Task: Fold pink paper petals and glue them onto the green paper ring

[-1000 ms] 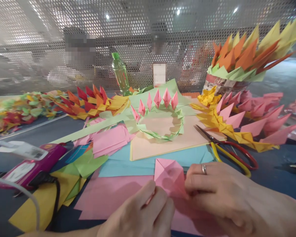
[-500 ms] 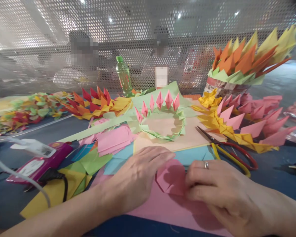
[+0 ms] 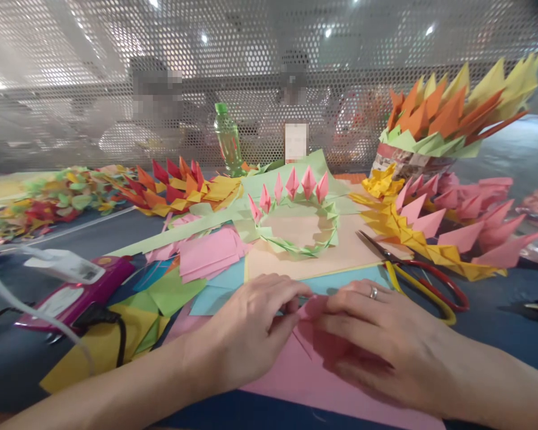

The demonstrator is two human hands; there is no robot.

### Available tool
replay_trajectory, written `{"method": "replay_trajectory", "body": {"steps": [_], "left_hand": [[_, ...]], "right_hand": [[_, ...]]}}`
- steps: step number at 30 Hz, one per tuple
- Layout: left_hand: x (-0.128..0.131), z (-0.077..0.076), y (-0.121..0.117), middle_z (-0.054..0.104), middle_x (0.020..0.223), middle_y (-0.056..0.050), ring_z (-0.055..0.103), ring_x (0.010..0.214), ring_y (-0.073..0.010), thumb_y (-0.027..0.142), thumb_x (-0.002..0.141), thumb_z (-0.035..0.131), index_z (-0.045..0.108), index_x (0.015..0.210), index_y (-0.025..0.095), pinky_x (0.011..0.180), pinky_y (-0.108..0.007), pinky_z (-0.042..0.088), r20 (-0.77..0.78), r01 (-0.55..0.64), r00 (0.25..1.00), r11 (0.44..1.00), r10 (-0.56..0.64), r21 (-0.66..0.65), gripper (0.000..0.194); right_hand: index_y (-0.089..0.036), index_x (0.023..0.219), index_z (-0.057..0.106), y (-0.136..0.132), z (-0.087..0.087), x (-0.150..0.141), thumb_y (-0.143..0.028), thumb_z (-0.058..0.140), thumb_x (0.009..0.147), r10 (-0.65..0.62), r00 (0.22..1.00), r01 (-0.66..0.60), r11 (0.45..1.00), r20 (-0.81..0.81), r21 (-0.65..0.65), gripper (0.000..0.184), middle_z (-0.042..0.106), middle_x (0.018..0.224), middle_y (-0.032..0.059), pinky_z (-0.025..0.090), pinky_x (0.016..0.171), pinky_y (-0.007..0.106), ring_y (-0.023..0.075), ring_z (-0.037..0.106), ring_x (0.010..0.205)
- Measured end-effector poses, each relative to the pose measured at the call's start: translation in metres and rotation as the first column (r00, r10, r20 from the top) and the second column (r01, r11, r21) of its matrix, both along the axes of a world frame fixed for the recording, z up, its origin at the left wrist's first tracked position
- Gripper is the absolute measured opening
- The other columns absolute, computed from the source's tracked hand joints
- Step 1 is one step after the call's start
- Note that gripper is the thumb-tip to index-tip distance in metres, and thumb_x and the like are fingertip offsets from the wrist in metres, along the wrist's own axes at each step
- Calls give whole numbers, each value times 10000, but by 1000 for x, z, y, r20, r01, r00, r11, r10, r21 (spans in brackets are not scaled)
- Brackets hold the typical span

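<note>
A small piece of folded pink paper [image 3: 312, 308] lies between my hands, above a larger pink sheet [image 3: 291, 379]. My left hand [image 3: 251, 328] is closed, thumb and fingers pinching the paper's left edge. From the right, my right hand [image 3: 381, 337], with a ring on one finger, holds the paper with its fingers bent over it and hides much of it. Just beyond stands a ring of folded green paper [image 3: 330, 230] with several pink points on its far side. Scissors [image 3: 419, 280] with red and yellow handles lie beside my right hand.
Folded yellow-and-pink paper pieces [image 3: 424, 236] spread at the right, before a container [image 3: 399, 158] of orange and yellow points. Pink paper slips [image 3: 213, 252], a purple power strip [image 3: 78, 292] with cables and a green bottle [image 3: 228, 140] are left. Perforated metal panel [image 3: 255, 60] behind.
My left fingers have curled from lying flat into a pinch on the paper. My right hand has shifted left over it, and more of the folded piece is now hidden.
</note>
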State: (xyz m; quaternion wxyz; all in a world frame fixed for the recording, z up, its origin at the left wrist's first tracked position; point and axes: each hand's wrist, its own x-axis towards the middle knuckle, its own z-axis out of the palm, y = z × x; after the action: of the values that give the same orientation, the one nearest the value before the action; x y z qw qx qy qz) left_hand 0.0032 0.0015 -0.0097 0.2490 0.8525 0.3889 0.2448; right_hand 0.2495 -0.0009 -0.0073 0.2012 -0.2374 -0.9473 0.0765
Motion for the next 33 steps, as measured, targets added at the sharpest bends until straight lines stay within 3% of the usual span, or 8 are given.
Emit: {"method": "replay_trajectory", "body": {"steps": [6,12,17,20,23,26,29,33], "left_hand": [[2,-2,-12,611,803,64,583,693,-114,95,892,536,434,1359,271,711,-240,476,48,-44,998,990,51,-138,509],[6,-1,-12,606,739,80,580,687,-111,51,806,523,513,1279,261,714,-234,472,116,-146,978,963,176,-228,517],[9,1,-12,618,662,98,518,573,-86,63,811,515,536,1208,225,574,-185,413,170,-132,960,898,221,-420,429],[9,-1,-17,595,634,106,475,549,-78,78,846,512,544,1188,234,544,-172,381,164,-123,962,884,218,-450,377],[8,-2,-20,582,629,100,456,532,-83,65,864,499,584,1133,249,536,-186,363,99,-142,978,932,184,-333,337],[5,0,-21,622,738,30,526,643,-119,51,883,493,640,919,201,612,-237,404,42,-48,998,999,47,17,214],[2,5,-17,653,865,-42,585,788,-167,35,875,502,645,798,145,724,-288,471,-35,197,980,948,-195,250,196],[-4,8,-10,674,860,-76,623,824,-206,44,841,524,680,841,103,786,-333,513,-184,431,902,844,-391,318,167]], "right_hand": [[-171,1166,669,1,4,-1,-145,543,965,-10,998,13,999,-55,48,239,694,1132,81,506,871,342,192,643,988],[-202,1123,689,-11,17,-7,-413,663,948,0,999,3,999,-54,49,275,726,1080,42,514,910,303,175,662,975],[-186,1128,686,-13,9,-10,-148,605,951,17,999,-11,991,-39,137,198,734,1031,27,502,905,320,175,647,916],[-167,1091,685,-9,-1,-6,-128,587,973,69,997,-65,983,-20,170,158,726,995,24,486,861,331,172,625,890],[-174,995,690,-5,-8,-2,-128,591,978,81,997,-76,978,-16,192,110,719,940,2,461,825,341,169,609,880],[-193,892,684,-6,-7,-4,-146,578,976,78,997,-75,983,-12,165,143,702,880,0,456,785,342,169,606,851],[-193,818,677,-10,-2,-8,-172,560,980,38,999,-39,992,14,122,201,677,808,20,457,722,353,178,597,791],[-193,695,627,-10,-2,-12,-117,568,923,-15,999,9,994,51,111,248,613,700,16,452,676,369,176,560,703]]}}
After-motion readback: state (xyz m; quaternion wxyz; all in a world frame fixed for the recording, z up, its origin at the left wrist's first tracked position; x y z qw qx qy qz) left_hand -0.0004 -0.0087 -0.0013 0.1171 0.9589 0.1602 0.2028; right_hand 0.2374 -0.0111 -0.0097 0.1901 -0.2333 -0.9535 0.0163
